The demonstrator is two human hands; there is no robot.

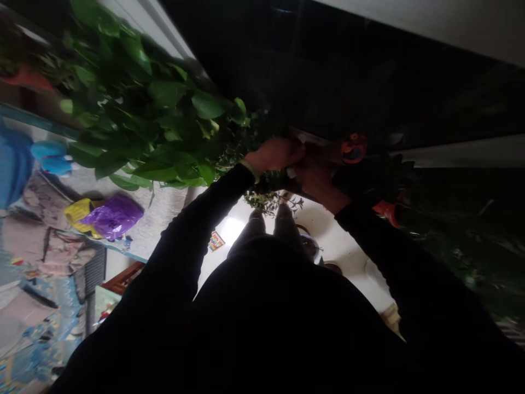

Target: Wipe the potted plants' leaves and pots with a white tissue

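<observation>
Both hands meet in deep shadow at the upper middle of the head view, close to a dark surface. My left hand [273, 154] reaches in past the green leaves, its fingers bent closed toward the other hand. Against it is my right hand [319, 183], with fingers curled inward. A small pale piece [302, 138] shows by the fingertips; its kind is too dark to tell. Just right of the hands sits a round red and orange patterned thing [353, 149]. Small-leaved stems [266, 202] hang below my left hand.
A large leafy plant [164, 115] fills the upper left. Purple [118, 216] and yellow plastic bags lie on a pale surface beside a blue plush-like thing [51, 157]. On the floor stands a round pot [310, 246]. More dark foliage [459, 246] is at right.
</observation>
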